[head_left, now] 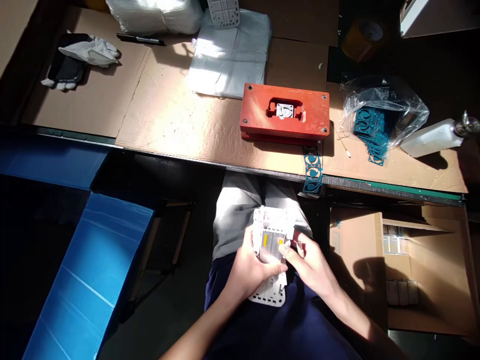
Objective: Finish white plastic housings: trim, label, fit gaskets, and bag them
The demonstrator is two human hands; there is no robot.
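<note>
White plastic housing [270, 250] held above the lap of a seated person, before the near edge of the table [180, 112]. The left hand [249, 270] holds the housing, fingers wrapped along its left side and thumb laid across its front; this grip probably serves to steady the piece and leave the other hand free. The right hand [313, 260] meets the right edge, its thumb tip near one of two yellow strips [265, 240] and its fingers bent, with a narrow gap to the thumb; whether they pinch something small there, I cannot tell. The lap seems chosen for support and a close view, since the window side faces up toward the person.

On the table, a red block [257, 107] sits within easy reach, a small white part [284, 111] lying in its recess, which presumably keeps that part from sliding. A teal strip [313, 172] overhangs the edge just below, perhaps for quick picking. To the right, a clear bag [407, 107] holds more teal pieces [371, 132], beside a tilted white bottle [429, 137].
</note>
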